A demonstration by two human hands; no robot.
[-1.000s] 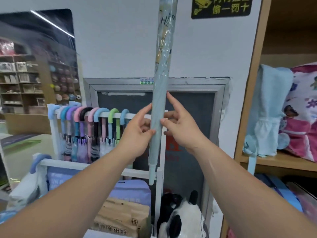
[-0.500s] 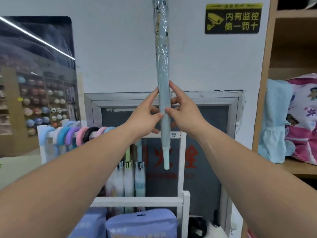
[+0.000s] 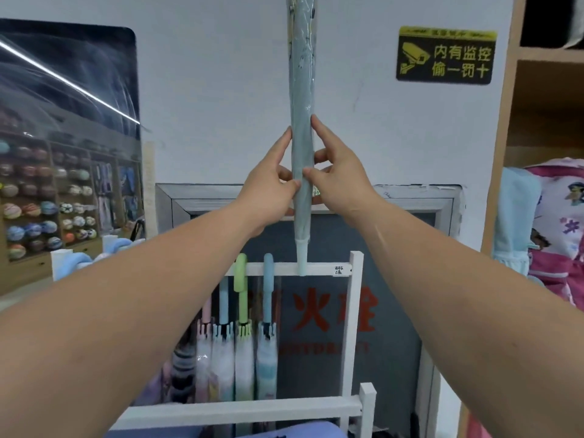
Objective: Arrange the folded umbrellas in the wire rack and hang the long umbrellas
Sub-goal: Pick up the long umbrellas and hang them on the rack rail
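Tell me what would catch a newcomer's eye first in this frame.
A long pale blue umbrella in clear wrap stands upright at centre, tip down, pinched between the left hand and right hand. Below it, a white rack carries hanging umbrellas with pastel hooked handles. A yellow-and-black camera warning sign sits on the wall at upper right.

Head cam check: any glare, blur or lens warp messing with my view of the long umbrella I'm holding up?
Head view: the long umbrella and both hands read fairly sharp; its plastic sleeve shows faint sheen; a bright light streak glares off the glossy panel at left; wide-angle stretch enlarges the forearms; the umbrella's top is cropped out.
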